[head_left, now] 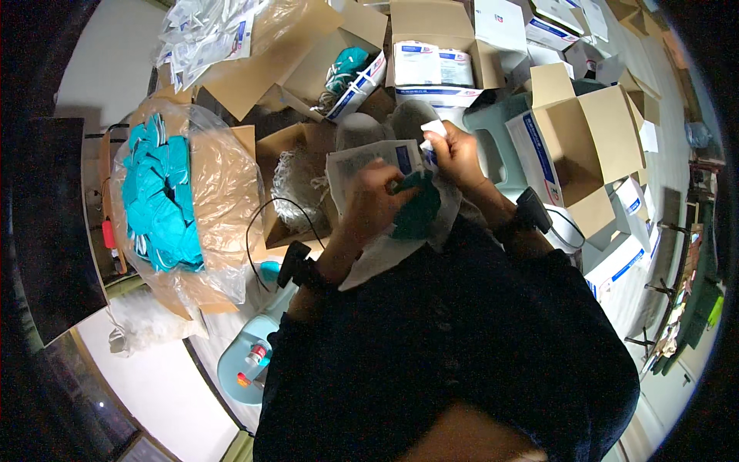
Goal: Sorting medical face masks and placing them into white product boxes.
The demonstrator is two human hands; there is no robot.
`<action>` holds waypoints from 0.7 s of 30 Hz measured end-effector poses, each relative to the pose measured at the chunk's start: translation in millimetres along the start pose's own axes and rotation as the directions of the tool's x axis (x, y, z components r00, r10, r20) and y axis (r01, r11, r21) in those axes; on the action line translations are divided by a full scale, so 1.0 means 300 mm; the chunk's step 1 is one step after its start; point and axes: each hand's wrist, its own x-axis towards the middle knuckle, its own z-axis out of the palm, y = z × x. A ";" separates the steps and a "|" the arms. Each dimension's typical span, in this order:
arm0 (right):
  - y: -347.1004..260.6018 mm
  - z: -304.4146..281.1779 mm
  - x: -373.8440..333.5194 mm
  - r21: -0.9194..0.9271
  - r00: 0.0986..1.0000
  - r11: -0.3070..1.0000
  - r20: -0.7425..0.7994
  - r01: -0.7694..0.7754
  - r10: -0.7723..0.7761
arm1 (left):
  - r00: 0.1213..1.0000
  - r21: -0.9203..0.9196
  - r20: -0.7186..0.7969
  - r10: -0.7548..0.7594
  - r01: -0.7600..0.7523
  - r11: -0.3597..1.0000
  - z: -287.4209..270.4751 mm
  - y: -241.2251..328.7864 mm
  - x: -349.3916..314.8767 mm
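Observation:
My left hand (373, 202) is over my lap, somewhat blurred, its fingers curled in at the upper edge of a folded teal cloth piece (417, 212). The cloth lies on pale material across my lap. To its right, my right hand (456, 156) is closed, thumb and fingers pinching a small white packet (433, 129) with a blue patch. A printed white plastic bag (339, 163) with a dark blue block lies flat beneath my left hand. My left fingers hide part of the bag and of the cloth's edge.
At left, a plastic-lined carton holds a heap of teal cloth pieces (162, 200). A smaller carton (265, 154) contains white strips. Ahead stands a carton of white packs (431, 65); right, an open carton (573, 135). A bottle (256, 356) rests on a light-blue stool (235, 369).

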 end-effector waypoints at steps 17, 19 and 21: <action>-0.023 -0.117 -0.022 -0.031 0.960 0.999 0.277 -0.036 0.044 | 0.799 -0.086 -0.589 -0.125 0.092 0.992 -0.318 -0.298 0.316; 0.007 -0.111 -0.029 -0.091 0.935 0.995 0.350 -0.028 0.058 | 0.919 0.165 -0.394 -0.024 0.097 0.981 -0.247 -0.307 0.333; 0.042 -0.114 -0.042 -0.257 0.924 0.964 0.380 0.061 0.043 | 0.997 0.167 -0.018 -0.079 0.081 0.983 -0.134 -0.262 0.320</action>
